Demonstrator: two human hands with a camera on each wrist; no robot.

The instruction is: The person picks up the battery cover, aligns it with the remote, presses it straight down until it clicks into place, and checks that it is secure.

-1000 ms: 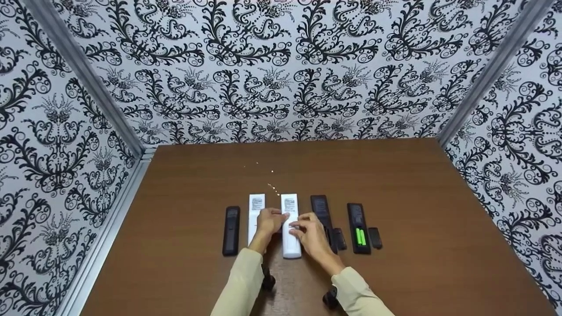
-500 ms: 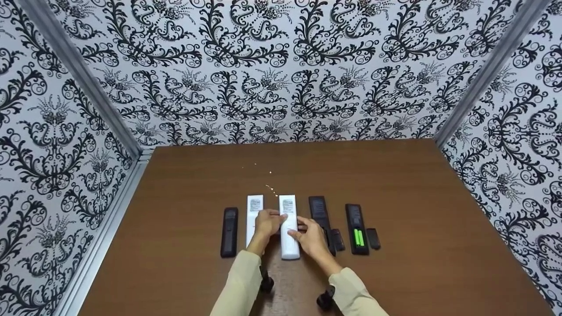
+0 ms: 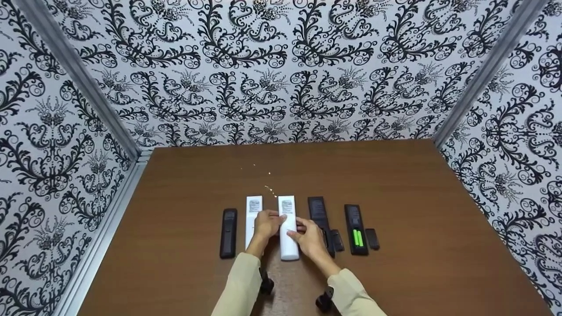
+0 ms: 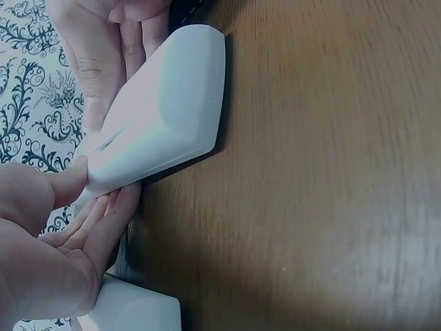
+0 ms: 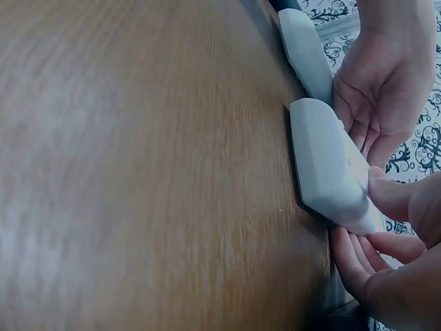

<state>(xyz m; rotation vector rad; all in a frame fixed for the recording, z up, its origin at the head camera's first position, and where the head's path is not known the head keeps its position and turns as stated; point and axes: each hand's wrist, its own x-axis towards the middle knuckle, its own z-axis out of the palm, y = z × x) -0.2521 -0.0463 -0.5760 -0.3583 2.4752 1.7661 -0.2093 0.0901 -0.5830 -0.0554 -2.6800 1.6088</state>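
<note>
In the head view a white remote control (image 3: 289,248) lies back side up on the table, a label near its far end. My left hand (image 3: 266,224) holds it from the left, thumb on the back, fingers along the side. From the right, my right hand (image 3: 310,238) grips the same remote, its thumb (image 5: 387,196) pressing the back and its fingers against the side edge. The left wrist view shows the remote's rounded near end (image 4: 186,89) between both hands. A second white remote (image 3: 254,206) lies just left, partly hidden by my left hand.
A black remote (image 3: 228,235) lies far left. To the right are a black remote (image 3: 317,208) with a loose cover (image 3: 337,240), and another black remote (image 3: 354,215) holding green batteries (image 3: 358,238), with its cover (image 3: 372,239) alongside. Small white specks dot the table (image 3: 197,184) beyond.
My right hand's fingers have gone from above the white remote down to its right side, and the thumb now presses on the back. My left hand keeps its hold.
</note>
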